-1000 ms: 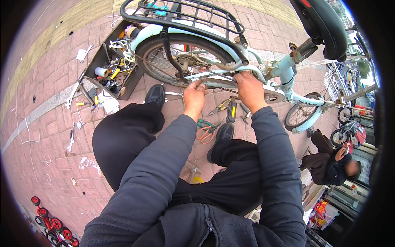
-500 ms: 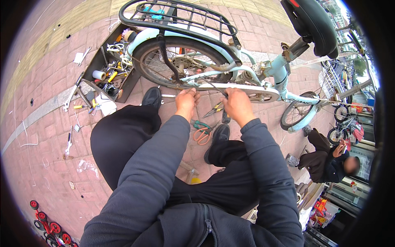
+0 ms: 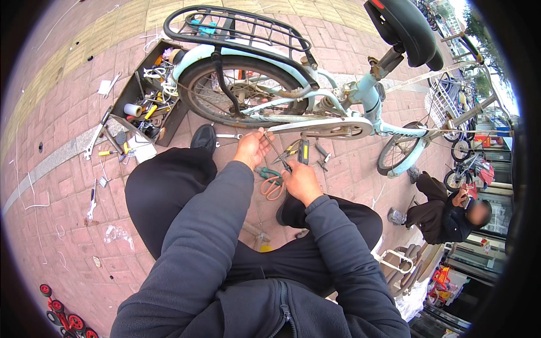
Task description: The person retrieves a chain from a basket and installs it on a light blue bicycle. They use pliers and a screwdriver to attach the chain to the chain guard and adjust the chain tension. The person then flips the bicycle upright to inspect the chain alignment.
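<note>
Thin tool [image 3: 276, 150], dark, slants over the paving [image 3: 186, 236] on my side of the bike [image 3: 369, 101]. My right hand [image 3: 302, 183] is wrapped round its end farther from the bike. My left hand [image 3: 252, 149], palm up, fingers curled, is at the other end, just by the bike's rear; cannot tell whether I pinch the tip. Yellow-handled pliers [image 3: 292, 148] lie just beside the bike's pedal [image 3: 304, 151]. Teal-and-orange hand tool [image 3: 272, 187]: farther out on my side of the bike. Wrench [image 3: 229, 136]: on the ground, near the bike's rear wheel. Toolbox [image 3: 172, 125], crammed with tools and coils: just beside the bike's rear end. Another person [image 3: 434, 205], knees bent, well apart, near side of the bike's front wheel.
</note>
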A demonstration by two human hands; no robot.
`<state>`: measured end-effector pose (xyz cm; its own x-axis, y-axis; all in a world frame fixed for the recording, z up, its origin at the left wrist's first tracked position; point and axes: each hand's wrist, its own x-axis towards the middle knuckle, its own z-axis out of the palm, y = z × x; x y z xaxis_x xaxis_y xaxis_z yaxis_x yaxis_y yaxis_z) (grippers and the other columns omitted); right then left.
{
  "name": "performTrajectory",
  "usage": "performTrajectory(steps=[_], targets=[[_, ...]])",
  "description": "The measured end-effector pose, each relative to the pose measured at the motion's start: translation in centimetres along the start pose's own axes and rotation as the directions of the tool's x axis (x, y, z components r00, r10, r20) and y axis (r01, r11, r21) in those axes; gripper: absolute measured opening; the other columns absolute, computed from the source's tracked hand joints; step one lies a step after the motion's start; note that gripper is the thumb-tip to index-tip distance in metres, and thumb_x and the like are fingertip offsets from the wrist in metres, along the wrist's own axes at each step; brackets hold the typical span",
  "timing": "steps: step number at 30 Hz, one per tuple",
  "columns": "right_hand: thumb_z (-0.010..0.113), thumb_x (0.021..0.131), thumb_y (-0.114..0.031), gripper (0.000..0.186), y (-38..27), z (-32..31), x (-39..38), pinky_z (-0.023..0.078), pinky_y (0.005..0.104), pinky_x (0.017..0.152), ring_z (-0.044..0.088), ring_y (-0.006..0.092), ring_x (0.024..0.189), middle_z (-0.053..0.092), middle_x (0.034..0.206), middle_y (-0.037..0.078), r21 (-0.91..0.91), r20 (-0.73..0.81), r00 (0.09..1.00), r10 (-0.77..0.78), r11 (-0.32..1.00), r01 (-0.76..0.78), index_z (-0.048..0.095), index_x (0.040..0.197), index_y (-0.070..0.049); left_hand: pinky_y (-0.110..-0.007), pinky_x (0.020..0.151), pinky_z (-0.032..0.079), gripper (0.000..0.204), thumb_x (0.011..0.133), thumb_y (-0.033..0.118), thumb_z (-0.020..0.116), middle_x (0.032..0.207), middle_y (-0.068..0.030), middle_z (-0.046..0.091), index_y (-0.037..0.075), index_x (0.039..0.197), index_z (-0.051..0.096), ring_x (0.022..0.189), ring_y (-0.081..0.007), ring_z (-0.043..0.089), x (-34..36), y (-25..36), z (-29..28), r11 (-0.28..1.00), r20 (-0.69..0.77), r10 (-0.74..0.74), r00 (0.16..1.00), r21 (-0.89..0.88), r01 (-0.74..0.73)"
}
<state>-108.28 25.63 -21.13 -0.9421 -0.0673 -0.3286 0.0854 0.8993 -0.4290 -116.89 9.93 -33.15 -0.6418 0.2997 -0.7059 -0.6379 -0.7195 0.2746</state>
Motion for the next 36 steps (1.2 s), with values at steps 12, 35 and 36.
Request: performTrajectory(steps=[12, 35, 36], targets=[[0.069, 0.089, -0.023, 0.026, 0.2, 0.3, 0.4, 0.053, 0.0522, 0.078, 0.068, 0.0457, 0.092, 0.07, 0.093, 0.028, -0.205, -0.03, 0.994, 0.107, 0.972, -0.111, 0.069, 0.103, 0.0, -0.043, 0.088, 0.055, 0.015, 0.103, 0.02, 0.063, 0.101, -0.0056, 0.069, 0.008, 0.108, 0.056, 0.095, -0.0204, 0.069, 0.0, 0.0, 0.2, 0.877, -0.054, 0.142, 0.988, 0.469, -0.1], [0.07, 0.093, -0.012, 0.016, 3.7, 8.7, 0.9, 0.045, 0.0308, 0.056, 0.056, 0.0113, 0.061, 0.064, 0.075, 0.004, 0.749, 0.172, 0.933, 0.317, 0.573, -0.332, 0.07, 0.104, 0.0, -0.042, 0.094, 0.053, 0.043, 0.092, 0.016, 0.061, 0.117, -0.022, 0.073, 0.003, 0.133, 0.065, 0.107, -0.036, 0.07, 7.6, -4.4, -3.8, 0.354, -0.13, 0.615, 0.778, 0.927, -0.125], [0.069, 0.094, -0.011, 0.015, 3.6, 8.4, 0.8, 0.044, 0.0291, 0.054, 0.055, 0.0095, 0.06, 0.063, 0.074, 0.002, 0.773, 0.211, 0.921, 0.327, 0.521, -0.362, 0.069, 0.105, 0.0, -0.043, 0.094, 0.053, 0.041, 0.091, 0.016, 0.062, 0.116, -0.0227, 0.073, 0.003, 0.13, 0.067, 0.108, -0.0369, 0.07, 8.5, -4.7, -4.4, 0.377, -0.116, 0.55, 0.827, 0.918, -0.122]])
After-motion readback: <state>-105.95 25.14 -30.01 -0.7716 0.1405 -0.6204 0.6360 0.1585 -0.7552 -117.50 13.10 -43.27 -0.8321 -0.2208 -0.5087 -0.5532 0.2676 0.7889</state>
